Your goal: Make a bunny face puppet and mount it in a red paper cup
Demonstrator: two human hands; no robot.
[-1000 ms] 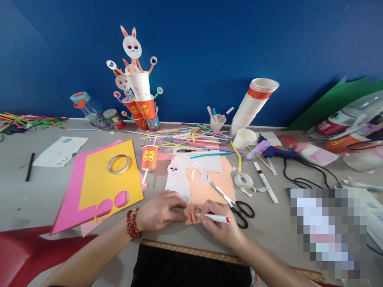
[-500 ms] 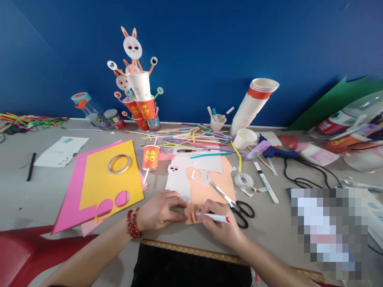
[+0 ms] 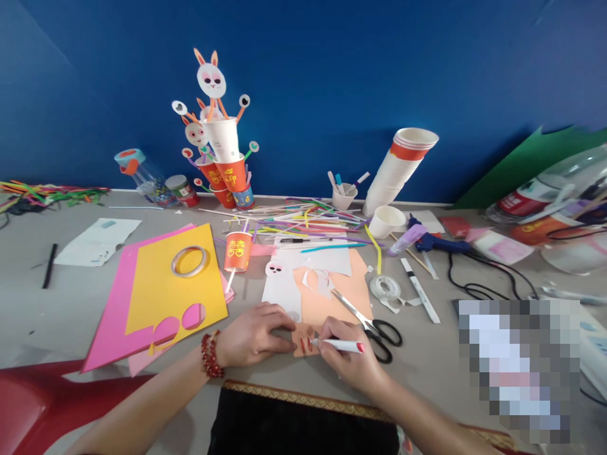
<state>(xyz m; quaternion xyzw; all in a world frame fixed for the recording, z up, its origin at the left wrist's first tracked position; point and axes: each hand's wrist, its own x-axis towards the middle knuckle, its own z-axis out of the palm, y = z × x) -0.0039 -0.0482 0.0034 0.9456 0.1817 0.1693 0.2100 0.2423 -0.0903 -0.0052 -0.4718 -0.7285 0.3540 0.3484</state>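
Observation:
A small piece of orange paper (image 3: 298,349) lies near the table's front edge, with two red ear-like shapes drawn on it. My left hand (image 3: 258,335), with red beads at the wrist, holds the paper's left edge between thumb and fingers. In my right hand (image 3: 348,363) is a white marker (image 3: 345,345) with a red end, gripped like a pen; its tip touches the right-hand red shape. Just beyond lie a larger orange sheet (image 3: 353,287), white paper (image 3: 279,297) with a round rabbit face (image 3: 274,268) on it, and black-handled scissors (image 3: 379,330).
Yellow card (image 3: 165,278) under a tape ring (image 3: 188,261) lies left. A red paper cup (image 3: 238,251) stands behind my left hand. Rabbit-decorated cups (image 3: 226,142), pipe cleaners (image 3: 303,218) and a cup stack (image 3: 401,167) line the back. A glue gun (image 3: 439,243) and clear tape (image 3: 385,288) are right.
The marker tip has shifted slightly along the right-hand red shape, which looks more filled with red. My left hand stays on the paper; the view has tilted a little.

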